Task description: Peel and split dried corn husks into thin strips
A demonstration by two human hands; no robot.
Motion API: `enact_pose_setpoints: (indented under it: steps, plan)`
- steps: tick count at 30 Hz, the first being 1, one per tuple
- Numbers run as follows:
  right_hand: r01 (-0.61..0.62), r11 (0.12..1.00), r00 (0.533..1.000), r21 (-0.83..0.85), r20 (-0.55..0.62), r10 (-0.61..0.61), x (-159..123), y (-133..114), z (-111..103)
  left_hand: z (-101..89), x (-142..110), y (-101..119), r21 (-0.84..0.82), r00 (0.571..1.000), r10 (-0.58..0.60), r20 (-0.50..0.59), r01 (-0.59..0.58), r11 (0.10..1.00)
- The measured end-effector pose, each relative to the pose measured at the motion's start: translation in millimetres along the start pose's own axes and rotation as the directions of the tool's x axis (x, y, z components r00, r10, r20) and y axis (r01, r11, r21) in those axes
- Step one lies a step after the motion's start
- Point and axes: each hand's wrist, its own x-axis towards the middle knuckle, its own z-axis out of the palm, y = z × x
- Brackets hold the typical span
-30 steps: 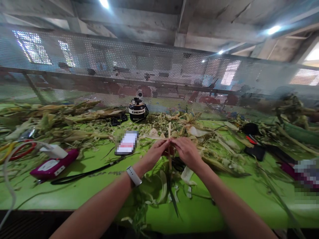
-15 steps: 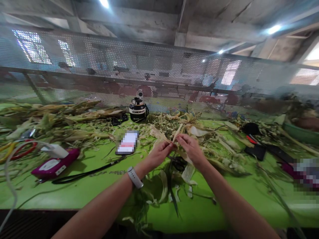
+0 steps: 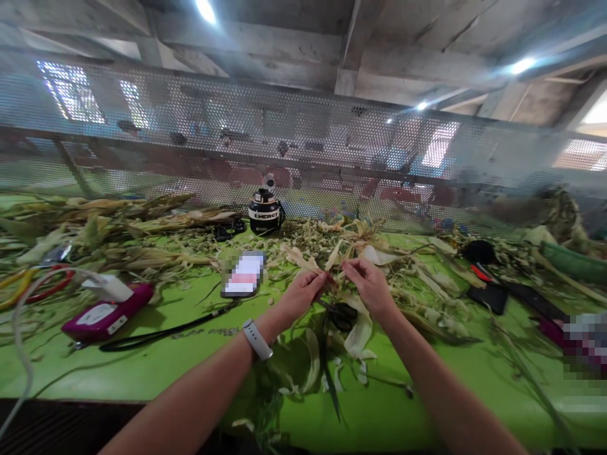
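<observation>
My left hand (image 3: pixel 304 292), with a pale watch on its wrist, is closed in a pinch around a dry corn husk (image 3: pixel 300 258) whose pale strips stick up beyond the fingers. A short way to the right, my right hand (image 3: pixel 372 287) has thumb and fingertips pressed together. Whatever is between those fingertips is too small to make out. Black-handled scissors (image 3: pixel 345 316) lie on the green table (image 3: pixel 190 373) just below the hands, partly under scraps. A broad pale husk piece (image 3: pixel 360 335) rests beside the scissors.
A phone (image 3: pixel 244 275) with a strap lies left of my hands, near a purple power strip (image 3: pixel 107 313) with a white plug. Piled husks (image 3: pixel 104 221) stretch along the back left. A black bottle (image 3: pixel 264 212) stands before a perforated screen (image 3: pixel 303 126). A green basin (image 3: pixel 571 259) is at right.
My right hand has drawn away from my left to the right, so a gap now shows between their fingertips. My left hand keeps its pinch on the husk. The view has shifted slightly.
</observation>
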Motion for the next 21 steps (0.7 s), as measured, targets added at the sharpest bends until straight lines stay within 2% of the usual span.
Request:
enact_pose_setpoints:
  steps: [2,4,7,9,15,21]
  plan:
    - [0.091,0.973,0.996,-0.212,0.038,-0.085,-1.4,-0.7,-2.4,-2.3,0.8,1.4,-0.046,0.996,-0.016,-0.088,0.012,0.999]
    - [0.193,0.903,0.979,-0.383,0.134,-0.152,-3.9,-1.1,-2.5,-3.9,0.9,2.7,-0.067,0.991,-0.029,-0.130,0.021,0.998]
    - [0.325,0.819,0.936,-0.473,0.284,-0.207,-8.3,-2.5,0.8,-3.8,1.3,2.4,-0.064,0.991,-0.018,-0.135,0.010,0.998]
    - [0.341,0.822,0.925,-0.456,0.316,-0.209,-11.1,-4.8,3.8,-3.2,2.5,0.3,-0.023,0.990,0.010,-0.142,-0.013,1.000]
    - [0.201,0.921,0.927,-0.334,0.369,-0.068,-15.9,-13.0,9.2,-7.7,6.3,-2.5,0.005,0.986,0.009,-0.165,-0.008,1.000]
    - [0.145,0.974,0.920,-0.173,0.386,-0.068,-15.6,-10.2,6.8,-13.0,4.2,6.7,-0.013,0.989,-0.004,-0.146,0.002,1.000]
